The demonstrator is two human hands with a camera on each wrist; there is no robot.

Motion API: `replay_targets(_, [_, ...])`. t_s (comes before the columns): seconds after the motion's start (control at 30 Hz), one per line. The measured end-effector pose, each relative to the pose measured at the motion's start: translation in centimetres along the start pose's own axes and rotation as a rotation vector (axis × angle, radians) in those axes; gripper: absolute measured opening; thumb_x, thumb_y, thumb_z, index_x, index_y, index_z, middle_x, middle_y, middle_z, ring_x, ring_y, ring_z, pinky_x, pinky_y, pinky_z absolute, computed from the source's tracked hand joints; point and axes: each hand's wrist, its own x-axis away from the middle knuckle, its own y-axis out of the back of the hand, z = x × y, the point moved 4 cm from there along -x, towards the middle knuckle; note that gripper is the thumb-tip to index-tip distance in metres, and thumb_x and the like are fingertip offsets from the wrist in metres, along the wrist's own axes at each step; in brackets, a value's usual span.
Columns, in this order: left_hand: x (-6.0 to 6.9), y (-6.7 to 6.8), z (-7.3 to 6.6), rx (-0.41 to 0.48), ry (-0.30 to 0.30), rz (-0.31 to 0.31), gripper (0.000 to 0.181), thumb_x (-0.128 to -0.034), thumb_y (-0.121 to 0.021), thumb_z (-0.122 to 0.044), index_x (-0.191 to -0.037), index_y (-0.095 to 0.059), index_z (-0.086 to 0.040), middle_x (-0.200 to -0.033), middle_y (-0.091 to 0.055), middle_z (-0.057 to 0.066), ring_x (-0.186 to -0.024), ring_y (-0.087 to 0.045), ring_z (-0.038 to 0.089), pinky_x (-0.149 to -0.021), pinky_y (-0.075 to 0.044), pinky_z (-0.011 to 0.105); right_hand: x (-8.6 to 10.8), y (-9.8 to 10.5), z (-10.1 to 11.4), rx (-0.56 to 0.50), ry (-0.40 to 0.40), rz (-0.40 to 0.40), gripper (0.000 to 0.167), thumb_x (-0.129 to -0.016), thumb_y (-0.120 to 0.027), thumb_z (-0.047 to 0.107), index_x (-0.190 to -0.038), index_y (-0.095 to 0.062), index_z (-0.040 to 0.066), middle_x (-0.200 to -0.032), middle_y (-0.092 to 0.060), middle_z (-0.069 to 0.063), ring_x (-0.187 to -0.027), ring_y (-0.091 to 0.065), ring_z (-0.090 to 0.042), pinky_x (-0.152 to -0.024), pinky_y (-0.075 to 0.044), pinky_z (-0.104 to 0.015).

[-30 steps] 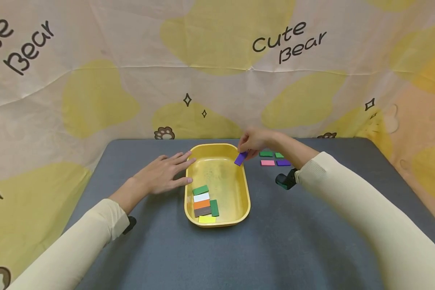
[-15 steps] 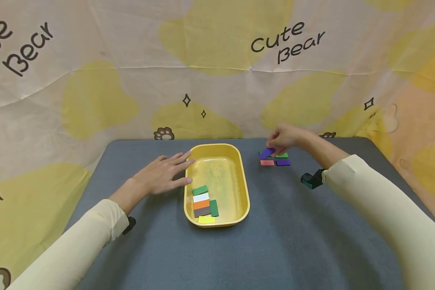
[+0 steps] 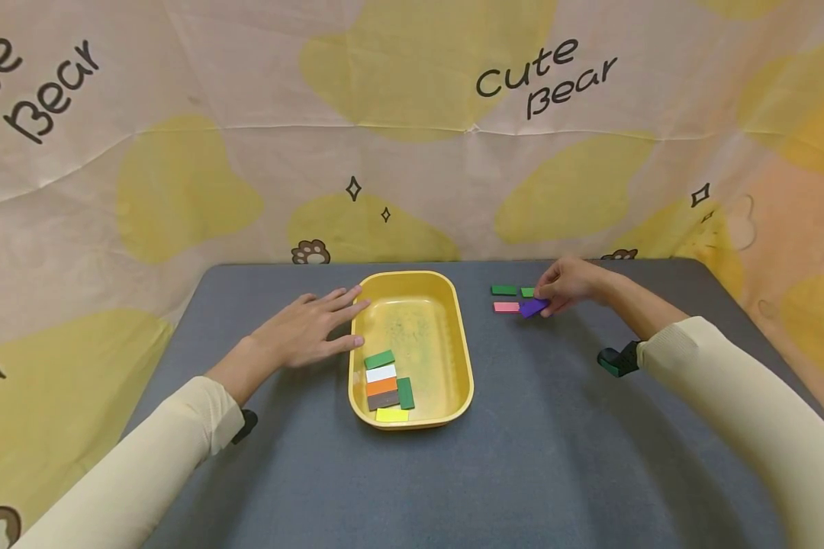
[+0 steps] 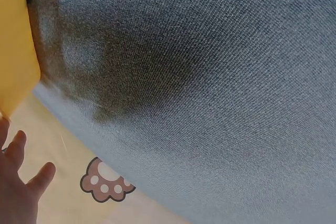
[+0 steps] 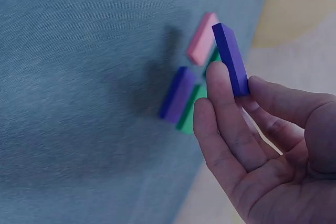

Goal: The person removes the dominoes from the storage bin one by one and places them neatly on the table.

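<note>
My right hand (image 3: 568,285) pinches a purple block (image 3: 533,307) above the small group of blocks right of the tray. In the right wrist view the held purple block (image 5: 231,59) is between thumb and fingers, over a pink block (image 5: 202,39), another purple block (image 5: 178,95) and green blocks, one (image 5: 193,109) partly hidden. My left hand (image 3: 309,330) lies with spread, fairly straight fingers at the left rim of the yellow tray (image 3: 464,343). Green (image 3: 380,360), white (image 3: 381,374), orange (image 3: 381,386), grey-brown (image 3: 383,400) and yellow (image 3: 392,415) blocks lie inside.
A grey-blue cloth-covered table (image 3: 412,488) carries the tray. Behind it hangs a patterned curtain (image 3: 412,168) reaching the table's back edge. The pink block (image 3: 506,307) and a dark green one (image 3: 503,290) lie near that edge.
My right hand has moved right, away from the tray's right rim to the loose blocks, with the purple block still pinched. My left hand has stayed in place.
</note>
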Motion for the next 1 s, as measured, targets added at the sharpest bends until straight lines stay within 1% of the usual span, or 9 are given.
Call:
replay_targets(0.13, [0.0,0.0,0.0,-0.003,0.0,-0.002,0.076,-0.0995,-0.039,-0.064,-0.159,-0.027,-0.019,-0.165,-0.018,0.005,-0.149,-0.024,0.032,-0.112,-0.027,0.061,0.1,-0.1,-1.2,0.005,-0.022,-0.001,0.028,-0.101,-0.054,0.004,-0.117,-0.06,-0.018,-0.099,-0.071,-0.019,-0.078,-0.074,-0.019,-0.079,-0.059,-0.04])
replay_targets(0.2, [0.0,-0.1,0.1,-0.003,0.0,-0.005,0.075,-0.0995,-0.04,-0.064,-0.159,-0.028,-0.019,-0.165,-0.018,0.005,-0.149,-0.025,0.032,-0.112,-0.027,0.061,0.1,-0.1,-1.7,0.013,-0.028,-0.003,0.027,-0.102,-0.054,0.004,-0.117,-0.061,-0.018,-0.103,-0.07,-0.02,-0.08,-0.074,-0.019,-0.079,-0.059,-0.039])
replay_targets(0.33, [0.0,-0.1,0.1,-0.002,0.001,-0.006,0.076,-0.0994,-0.039,-0.064,-0.159,-0.029,-0.018,-0.165,-0.018,0.005,-0.149,-0.025,0.032,-0.112,-0.027,0.061,0.1,-0.1,-2.4,0.02,-0.025,-0.005,0.028,-0.102,-0.052,0.004,-0.118,-0.06,-0.018,-0.113,-0.067,-0.028,-0.083,-0.074,-0.022,-0.079,-0.059,-0.039])
replay_targets(0.4, [0.0,0.0,0.1,-0.004,0.002,-0.005,0.076,-0.0993,-0.039,-0.065,-0.159,-0.029,-0.018,-0.165,-0.018,0.005,-0.149,-0.024,0.031,-0.112,-0.027,0.061,0.0,-0.2,-2.8,0.018,-0.02,-0.009,0.027,-0.102,-0.053,0.003,-0.117,-0.06,-0.018,-0.115,-0.065,-0.03,-0.085,-0.074,-0.023,-0.079,-0.059,-0.039])
replay_targets(0.47, [0.0,0.0,0.0,-0.003,0.001,-0.004,0.076,-0.0992,-0.039,-0.065,-0.159,-0.028,-0.018,-0.165,-0.018,0.005,-0.149,-0.024,0.031,-0.112,-0.027,0.061,-0.1,-0.2,-3.1,0.017,-0.018,-0.011,0.027,-0.102,-0.053,0.003,-0.116,-0.06,-0.018,-0.112,-0.066,-0.029,-0.085,-0.074,-0.023,-0.079,-0.058,-0.039])
replay_targets(0.63, [0.0,0.0,0.0,-0.007,0.001,-0.003,0.077,-0.0989,-0.04,-0.065,-0.159,-0.027,-0.019,-0.165,-0.018,0.005,-0.149,-0.024,0.031,-0.112,-0.028,0.061,-0.3,-0.5,-3.6,0.017,-0.011,-0.012,0.025,-0.1,-0.056,0.003,-0.114,-0.06,-0.018,-0.102,-0.07,-0.023,-0.084,-0.074,-0.023,-0.078,-0.059,-0.038])
replay_targets(0.77, [0.1,0.0,0.0,-0.008,0.001,-0.003,0.077,-0.0989,-0.04,-0.065,-0.159,-0.027,-0.019,-0.165,-0.018,0.005,-0.149,-0.024,0.031,-0.111,-0.028,0.061,-0.3,-0.6,-3.8,0.039,-0.011,-0.015,0.023,-0.099,-0.057,0.002,-0.112,-0.059,-0.017,-0.1,-0.07,-0.021,-0.084,-0.074,-0.023,-0.077,-0.059,-0.038])
replay_targets(0.9, [0.0,0.0,0.0,-0.008,-0.003,-0.007,0.077,-0.0989,-0.04,-0.065,-0.159,-0.028,-0.018,-0.165,-0.018,0.005,-0.149,-0.024,0.032,-0.111,-0.028,0.061,-0.2,-0.6,-3.8,0.076,-0.028,-0.016,0.021,-0.099,-0.058,0.004,-0.111,-0.058,-0.014,-0.098,-0.068,-0.018,-0.083,-0.074,-0.022,-0.078,-0.059,-0.039])
replay_targets(1.0, [0.0,0.0,0.0,-0.011,-0.005,-0.011,0.077,-0.0989,-0.039,-0.065,-0.159,-0.029,-0.018,-0.165,-0.019,0.005,-0.149,-0.024,0.031,-0.111,-0.028,0.061,-0.2,-0.5,-3.8,0.083,-0.038,-0.015,0.021,-0.099,-0.058,0.005,-0.11,-0.058,-0.013,-0.095,-0.068,-0.015,-0.083,-0.074,-0.023,-0.078,-0.059,-0.04])
